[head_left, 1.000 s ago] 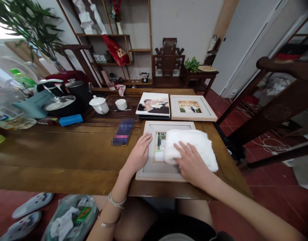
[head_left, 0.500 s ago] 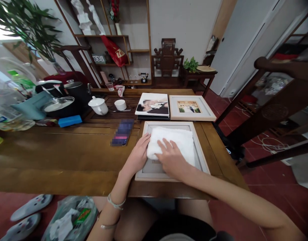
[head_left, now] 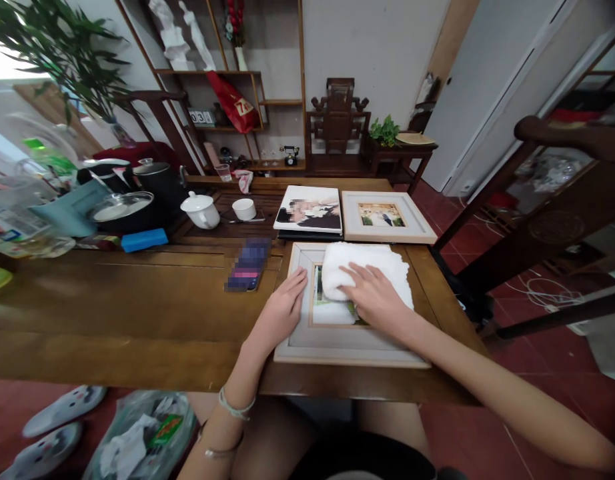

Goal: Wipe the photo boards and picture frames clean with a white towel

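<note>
A picture frame [head_left: 287, 352] with a pale wooden edge and grey mat lies flat near the table's front edge. Part of its photo, with green and white areas, shows at the middle. On its upper right rests a folded white cloth [head_left: 400, 270], which overlaps the frame's right side and hides part of the photo. My right hand [head_left: 380, 300] presses on this cloth and holds it, fingers bent and spread over its near part. With fingers stretched out, my left hand [head_left: 287, 303] lies flat on the frame's left side.
Behind the frame are a white-covered photo panel [head_left: 307, 208] and another framed photo [head_left: 387, 217]. A phone [head_left: 248, 265] lies to the left. Farther left stand a lidded white cup [head_left: 201, 210], a small white bowl [head_left: 244, 209], a blue block [head_left: 144, 240] and a pan [head_left: 123, 210].
My right hand has slid the white cloth right and slightly away across the frame, uncovering part of the photo. My left hand stays at the frame's left side. The view has shifted slightly.
</note>
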The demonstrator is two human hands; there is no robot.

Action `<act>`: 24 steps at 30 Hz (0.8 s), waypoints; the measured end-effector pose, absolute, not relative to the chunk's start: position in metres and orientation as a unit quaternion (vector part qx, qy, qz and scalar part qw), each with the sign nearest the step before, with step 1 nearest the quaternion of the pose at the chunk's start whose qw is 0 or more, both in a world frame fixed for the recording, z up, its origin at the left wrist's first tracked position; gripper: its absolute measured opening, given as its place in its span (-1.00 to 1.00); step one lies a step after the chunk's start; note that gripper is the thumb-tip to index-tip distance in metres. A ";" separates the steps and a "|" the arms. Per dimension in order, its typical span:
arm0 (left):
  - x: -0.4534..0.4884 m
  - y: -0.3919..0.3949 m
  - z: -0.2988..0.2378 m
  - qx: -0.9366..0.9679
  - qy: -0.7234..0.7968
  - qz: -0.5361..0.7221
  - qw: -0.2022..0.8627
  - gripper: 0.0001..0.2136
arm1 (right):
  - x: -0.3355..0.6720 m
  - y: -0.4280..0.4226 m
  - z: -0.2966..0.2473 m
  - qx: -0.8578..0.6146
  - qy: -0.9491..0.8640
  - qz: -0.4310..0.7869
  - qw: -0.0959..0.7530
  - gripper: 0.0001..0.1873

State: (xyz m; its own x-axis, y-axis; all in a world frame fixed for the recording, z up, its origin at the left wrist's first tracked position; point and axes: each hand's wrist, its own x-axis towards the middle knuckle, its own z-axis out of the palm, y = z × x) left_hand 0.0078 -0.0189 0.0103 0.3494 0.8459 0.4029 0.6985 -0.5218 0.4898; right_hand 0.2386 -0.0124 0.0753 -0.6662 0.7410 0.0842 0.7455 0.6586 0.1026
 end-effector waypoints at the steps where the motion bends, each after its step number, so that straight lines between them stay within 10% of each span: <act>1: 0.008 -0.019 0.010 0.814 0.472 0.317 0.116 -0.62 | 0.236 -0.002 0.076 -0.412 -0.907 -0.083 0.033 -0.50; 11: 0.011 -0.022 0.021 0.807 0.479 0.317 0.135 -0.64 | 0.182 0.059 0.073 -0.238 -0.967 -0.075 0.043 -0.52; 24: 0.008 -0.021 0.010 0.805 0.477 0.323 0.142 -0.61 | 0.297 0.038 0.083 -0.392 -0.917 -0.076 -0.008 -0.44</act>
State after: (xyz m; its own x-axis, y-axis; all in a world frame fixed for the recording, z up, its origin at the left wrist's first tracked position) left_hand 0.0078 -0.0207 0.0103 0.3364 0.8594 0.3851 0.6759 -0.5051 0.5367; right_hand 0.2974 0.0379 0.0832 -0.6932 0.7193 0.0449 0.7170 0.6819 0.1447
